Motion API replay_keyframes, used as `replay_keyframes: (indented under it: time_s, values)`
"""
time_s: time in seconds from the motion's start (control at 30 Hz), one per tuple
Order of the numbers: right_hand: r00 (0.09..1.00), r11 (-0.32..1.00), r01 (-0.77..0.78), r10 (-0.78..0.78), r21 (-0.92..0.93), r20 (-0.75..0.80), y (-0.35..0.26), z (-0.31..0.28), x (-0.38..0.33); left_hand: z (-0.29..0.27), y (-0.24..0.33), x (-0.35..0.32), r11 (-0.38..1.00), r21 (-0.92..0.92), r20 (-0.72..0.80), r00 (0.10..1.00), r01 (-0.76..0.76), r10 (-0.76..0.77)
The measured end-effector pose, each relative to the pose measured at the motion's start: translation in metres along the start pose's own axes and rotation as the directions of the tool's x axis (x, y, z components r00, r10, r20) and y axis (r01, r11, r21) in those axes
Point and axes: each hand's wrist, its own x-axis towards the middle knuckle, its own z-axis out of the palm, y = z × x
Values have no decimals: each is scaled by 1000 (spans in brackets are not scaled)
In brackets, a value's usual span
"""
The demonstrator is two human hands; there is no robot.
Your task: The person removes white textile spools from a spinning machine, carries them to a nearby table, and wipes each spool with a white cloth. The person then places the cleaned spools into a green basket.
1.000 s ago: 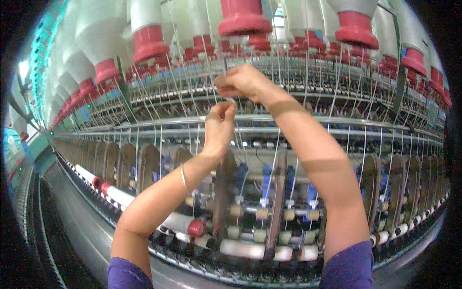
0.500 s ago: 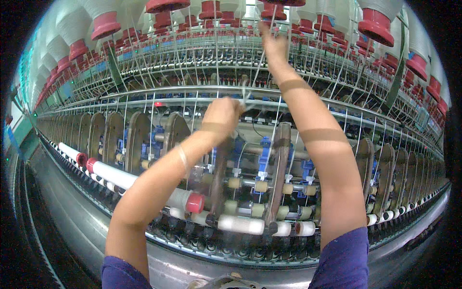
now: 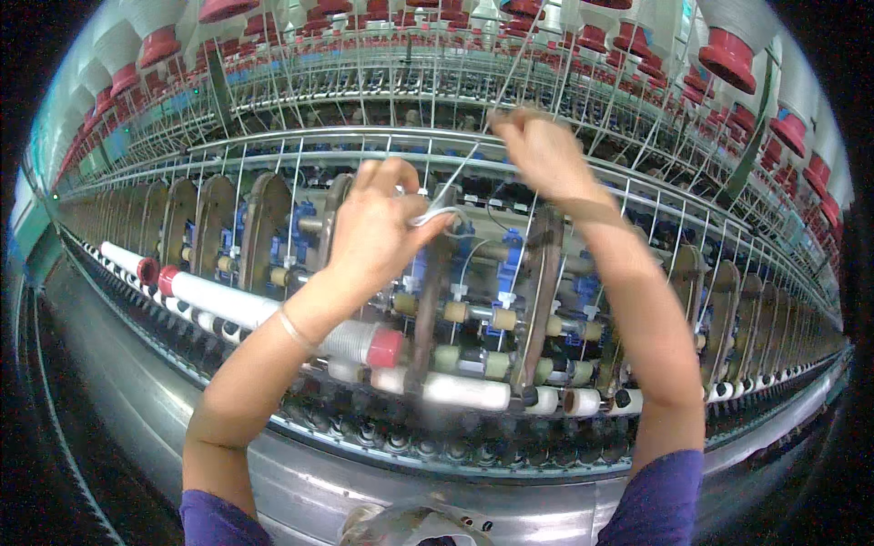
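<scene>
A white strand of roving (image 3: 443,194) is pinched in my left hand (image 3: 375,214), its loose part looped over the thumb and fingers. From there the strand slants up to the right, towards my right hand (image 3: 546,155), and is lost against the pale rail. That hand is smeared by motion in front of the upper rails, its fingers drawn together; what they hold, if anything, cannot be made out. Below my left forearm lies a long white tube (image 3: 228,302) with red ends, grey-white winding showing near its right end (image 3: 350,341).
Brown arms (image 3: 537,300) stand in a row across the spinning frame, with blue clips (image 3: 510,264) between them. White rollers (image 3: 466,392) run below. Large roving bobbins with red bases (image 3: 726,59) hang overhead. A metal ledge (image 3: 300,473) crosses the front.
My right hand has come down from beside the hanging bobbins to the upper rails. My left hand has moved slightly left and turned, showing the strand over its fingers. The view has shifted a little.
</scene>
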Motion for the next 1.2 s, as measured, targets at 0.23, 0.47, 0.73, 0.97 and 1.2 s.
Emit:
replay_keyframes:
  time_s: [0.23, 0.47, 0.73, 0.97, 1.2]
  values:
    - [827, -270, -557, -100, 785, 553, -45, 3, -72, -28, 38, -2, -25, -953, 267, 792, 303, -549]
    - [849, 222, -496, 326, 839, 416, -76, 5, -108, -29, 9, -7, -8, -602, 789, 594, 798, -153]
    - [749, 160, -662, 190, 733, 635, -36, 43, -116, -16, 9, -18, 496, -414, 808, 559, 763, -185]
    - [993, 1000, 28, -30, -12, -117, 11, 99, -121, -48, 4, -33, 949, -161, 399, 897, 271, -189]
    - [984, 990, -85, 65, 117, 163, 13, 104, -116, -53, 0, -44, 945, 201, 502, 856, -257, 126]
